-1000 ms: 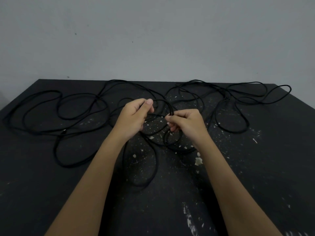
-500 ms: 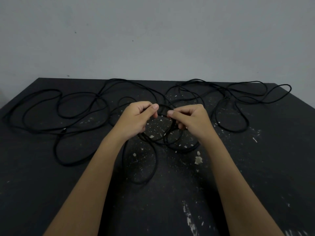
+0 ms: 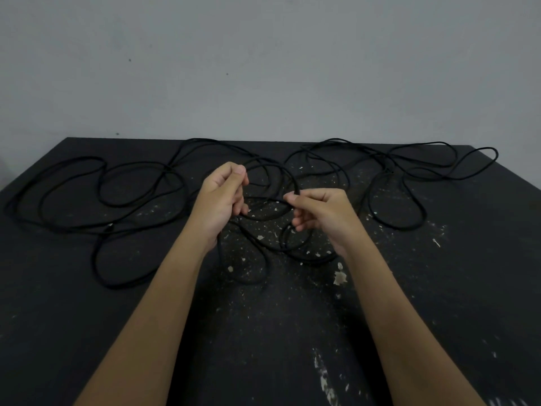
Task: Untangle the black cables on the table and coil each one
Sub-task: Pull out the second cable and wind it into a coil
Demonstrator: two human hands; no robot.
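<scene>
Head view looks down on one dark table (image 3: 87, 317) set against a grey wall (image 3: 263, 68); the black cables (image 3: 170, 168) sprawl across its far half in loose overlapping loops, reaching from near the left edge almost to the far right corner; how many separate cables there are cannot be told, since the strands cross too often to follow. Two bare hands are raised over the middle of the table, near each other but not touching; the left hand (image 3: 222, 197) has its fingers curled, with the thumb pressed against the forefinger, pinching cable at its top; the right hand (image 3: 322, 215) likewise pinches cable between thumb tip and forefinger, its other fingers folded in toward the palm. One short strand (image 3: 268, 198) arcs between the two hands; several more loops hang below them and rest on the table toward the near side. One larger loop lies closer to the near left side, apart from the hands; pale chipped flecks (image 3: 339, 277) dot the table's surface around the centre.
</scene>
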